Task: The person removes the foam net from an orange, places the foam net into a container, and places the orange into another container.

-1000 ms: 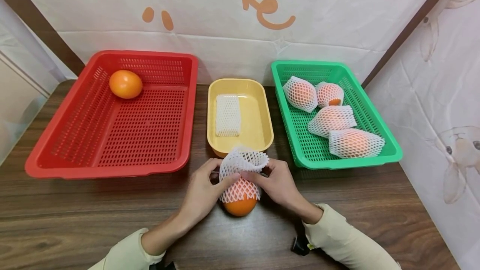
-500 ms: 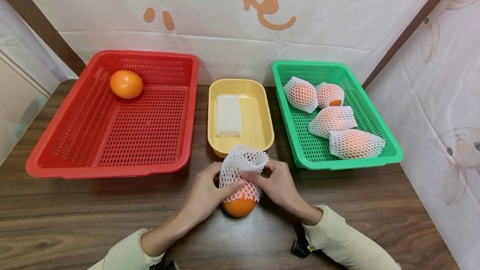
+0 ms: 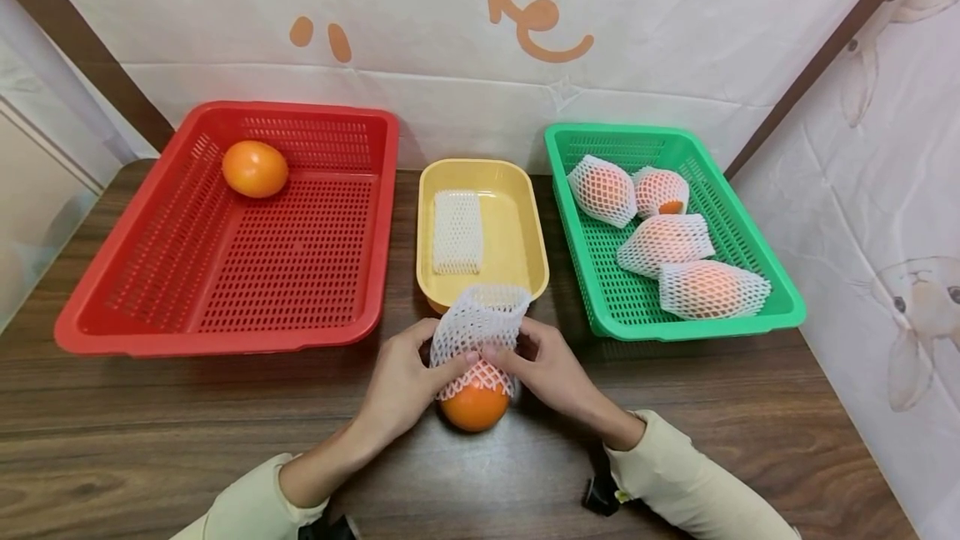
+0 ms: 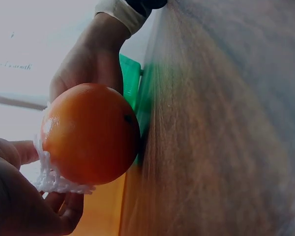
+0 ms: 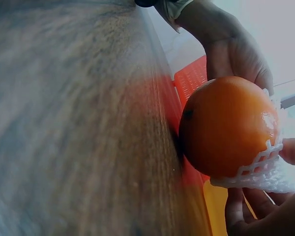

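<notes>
An orange point(image 3: 474, 408) sits on the wooden table in front of the yellow tray, its far part inside a white foam net sleeve point(image 3: 480, 319). From the left, my left hand point(image 3: 405, 373) pinches the sleeve's edge, thumb on top and fingers beneath or behind. My right hand point(image 3: 551, 369) does the same from the right, the two thumbs nearly meeting over the fruit. Both wrist views show the bare near side of the orange point(image 4: 91, 135), with the net edge point(image 5: 258, 172) stretched round its far side. The fingers behind the net are partly hidden.
A red basket point(image 3: 300, 340) at left holds one bare orange point(image 3: 255, 169). The yellow tray point(image 3: 517, 240) in the middle holds flat net sleeves point(image 3: 457, 232). At right, a green basket point(image 3: 611, 307) holds several net-wrapped oranges point(image 3: 712, 290). A printed cloth wall stands behind.
The sleeve's far end has straightened and opened flatter, leaning toward the yellow tray. The orange and both hands have shifted slightly left, and the left thumb has slid a little along the net.
</notes>
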Demonstrator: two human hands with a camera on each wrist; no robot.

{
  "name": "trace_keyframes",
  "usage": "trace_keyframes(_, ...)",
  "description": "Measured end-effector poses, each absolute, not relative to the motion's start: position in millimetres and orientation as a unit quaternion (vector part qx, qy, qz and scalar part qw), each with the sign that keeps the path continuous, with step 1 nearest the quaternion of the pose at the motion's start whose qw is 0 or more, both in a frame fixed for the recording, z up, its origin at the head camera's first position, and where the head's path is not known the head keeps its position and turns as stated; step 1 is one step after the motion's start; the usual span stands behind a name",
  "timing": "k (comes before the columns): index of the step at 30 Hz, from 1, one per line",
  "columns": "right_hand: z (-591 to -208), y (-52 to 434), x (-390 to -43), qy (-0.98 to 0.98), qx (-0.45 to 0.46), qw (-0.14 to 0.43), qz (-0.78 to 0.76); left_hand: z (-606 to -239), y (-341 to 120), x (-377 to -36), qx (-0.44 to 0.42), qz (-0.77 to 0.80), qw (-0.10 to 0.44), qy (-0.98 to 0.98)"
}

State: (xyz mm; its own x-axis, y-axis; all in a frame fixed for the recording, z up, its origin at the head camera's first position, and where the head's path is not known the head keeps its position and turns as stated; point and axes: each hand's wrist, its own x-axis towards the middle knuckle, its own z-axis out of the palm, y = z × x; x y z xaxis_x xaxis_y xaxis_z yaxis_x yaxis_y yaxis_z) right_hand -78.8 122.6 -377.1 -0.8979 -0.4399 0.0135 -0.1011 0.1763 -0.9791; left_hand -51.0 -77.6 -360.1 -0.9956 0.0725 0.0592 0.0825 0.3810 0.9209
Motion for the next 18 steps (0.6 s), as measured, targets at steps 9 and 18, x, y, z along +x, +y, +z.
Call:
trace_keyframes(9, -377.0, 122.6, -79.8, 0.789, -0.157, 0.094, -0.586, -359.0, -77.8, -51.1, -0.067, -0.555, -0.018, -0.829)
trace_keyframes(18, -376.2, 121.8, -81.1, 0.812, -0.121, 0.083, -0.564, -359.9, -77.1, -49.5, -0.146, -0.530, -0.111, -0.828)
